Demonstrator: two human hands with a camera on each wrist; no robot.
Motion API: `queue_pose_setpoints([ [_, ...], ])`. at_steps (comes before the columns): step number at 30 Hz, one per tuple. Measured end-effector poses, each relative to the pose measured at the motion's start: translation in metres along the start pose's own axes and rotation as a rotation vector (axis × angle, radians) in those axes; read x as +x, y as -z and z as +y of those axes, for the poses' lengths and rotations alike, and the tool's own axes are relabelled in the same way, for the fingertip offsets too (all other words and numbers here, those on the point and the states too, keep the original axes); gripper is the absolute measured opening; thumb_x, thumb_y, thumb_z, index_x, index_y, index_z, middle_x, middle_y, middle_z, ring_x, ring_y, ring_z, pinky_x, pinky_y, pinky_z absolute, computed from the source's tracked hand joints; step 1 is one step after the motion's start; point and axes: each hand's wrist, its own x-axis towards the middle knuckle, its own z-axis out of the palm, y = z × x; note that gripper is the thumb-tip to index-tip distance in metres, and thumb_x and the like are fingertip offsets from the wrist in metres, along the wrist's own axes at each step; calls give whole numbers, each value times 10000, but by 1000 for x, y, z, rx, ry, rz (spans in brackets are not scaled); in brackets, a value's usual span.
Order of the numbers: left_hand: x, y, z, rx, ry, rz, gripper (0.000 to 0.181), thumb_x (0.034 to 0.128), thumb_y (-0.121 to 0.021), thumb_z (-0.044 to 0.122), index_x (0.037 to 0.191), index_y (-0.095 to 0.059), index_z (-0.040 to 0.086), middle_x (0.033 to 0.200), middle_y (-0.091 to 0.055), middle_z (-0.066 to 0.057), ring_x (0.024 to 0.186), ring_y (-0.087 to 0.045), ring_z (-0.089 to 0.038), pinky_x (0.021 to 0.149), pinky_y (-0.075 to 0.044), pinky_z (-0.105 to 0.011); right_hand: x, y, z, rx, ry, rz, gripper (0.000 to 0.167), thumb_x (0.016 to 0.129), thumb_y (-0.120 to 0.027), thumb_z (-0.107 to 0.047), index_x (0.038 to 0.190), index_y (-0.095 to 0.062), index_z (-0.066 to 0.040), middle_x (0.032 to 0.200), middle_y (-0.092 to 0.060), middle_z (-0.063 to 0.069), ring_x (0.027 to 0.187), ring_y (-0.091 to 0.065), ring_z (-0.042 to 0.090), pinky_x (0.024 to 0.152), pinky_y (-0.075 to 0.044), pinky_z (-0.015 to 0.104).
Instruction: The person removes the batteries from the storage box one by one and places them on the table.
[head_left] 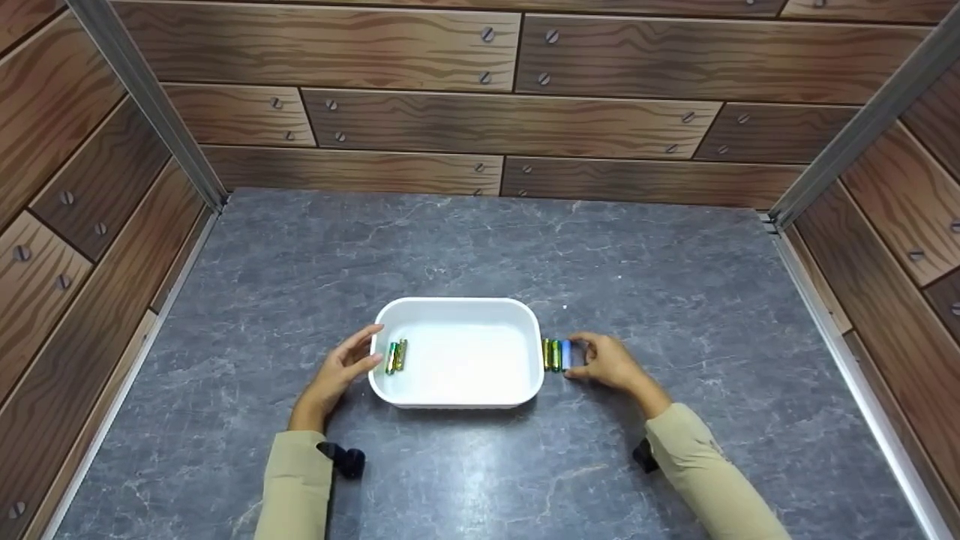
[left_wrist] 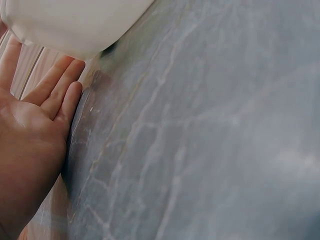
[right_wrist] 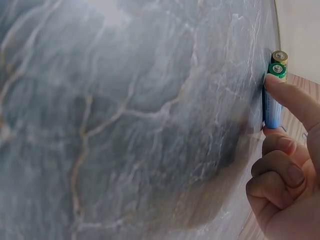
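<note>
Sleeves (head_left: pixel 720 480): tan cloth, closest to me, both reaching in from the near edge, with a black gadget (head_left: pixel 349 463) at the left wrist.
Right hand (head_left: pixel 611 364): clamped on the blue battery (head_left: pixel 566 355), thumb at one end, forefinger at the other, and look, the remaining fingers fold in toward the palm!
Blue battery: right there at the fingertips, on the tub side of the hand, the palm well clear of it.
Row: blue on the outside, a green battery (head_left: pixel 556 355) next along, then a gold battery (head_left: pixel 547 355) nearest the tub, all three lying side by side.
Tub (head_left: pixel 472 352): white, on the grey table (head_left: pixel 480 247), squarely between the two hands, its right end just beside that row.
Left hand (head_left: pixel 334 379): over at the tub's left end, thumb and forefinger apart, tips at the rim, fingers mostly straight.
Inside the tub: another pair of batteries (head_left: pixel 391 358), green and gold, together at the left end, just across the wall from the left fingertips.
Walls (head_left: pixel 405 52): wood-plank pattern with painted screws, all round.
</note>
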Motion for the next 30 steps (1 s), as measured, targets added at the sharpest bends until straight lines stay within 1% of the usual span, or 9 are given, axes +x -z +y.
queue_pose_setpoints([
  [7, 0, 0, -2, 12, 14, 9, 558, 906, -646, 92, 1430, -456, 79, 1491, -449, -177, 1336, -478, -259, 972, -441, -199, -1, 2, -2, 10, -6, 1, 639, 699, -841, -119, 1258, -575, 42, 625, -475, -35, 514, -425, 68, 504, -360, 206],
  [12, 0, 0, -2, -14, 2, -4, 564, 908, -638, 72, 1437, -441, 55, 1500, -434, -188, 1364, -448, -305, 961, -445, -173, -2, 5, -7, 17, -13, 4, 614, 712, -833, -112, 1255, -582, 28, 631, -472, -31, 542, -407, 84, 514, -344, 211],
  [15, 0, 0, -1, -28, -9, -11, 564, 911, -625, 47, 1439, -428, 31, 1495, -429, -211, 1366, -441, -332, 944, -449, -153, -2, 5, -10, 15, 6, 14, 591, 729, -824, -112, 1247, -584, 38, 631, -474, -33, 549, -403, 78, 517, -338, 208],
  [18, 0, -1, 0, -32, -8, -7, 557, 914, -615, 32, 1438, -427, 24, 1484, -439, -224, 1350, -454, -328, 930, -456, -147, -2, 6, -14, 22, 21, 26, 561, 738, -816, -105, 1231, -595, 43, 627, -469, -35, 551, -400, 77, 517, -332, 203],
  [22, 0, -1, 1, -13, 3, -4, 555, 916, -618, 46, 1440, -432, 45, 1487, -442, -208, 1349, -460, -319, 944, -452, -167, -3, 7, -21, 30, 45, 29, 519, 752, -801, -98, 1213, -608, 40, 621, -458, -37, 550, -397, 88, 511, -331, 206],
  [27, 0, 1, 1, 9, 8, -15, 569, 918, -630, 84, 1450, -426, 71, 1514, -413, -188, 1377, -436, -333, 1013, -436, -255, -5, 9, -32, 37, 76, 36, 460, 782, -783, -106, 1190, -624, 35, 616, -449, -40, 548, -394, 100, 512, -332, 208],
  [30, 0, 1, 1, 6, 4, -16, 569, 917, -633, 82, 1447, -429, 66, 1501, -428, -197, 1370, -443, -332, 1003, -439, -241, -6, 10, -39, 29, 83, 42, 447, 796, -773, -113, 1192, -625, 33, 614, -450, -46, 542, -395, 96, 510, -336, 207],
])
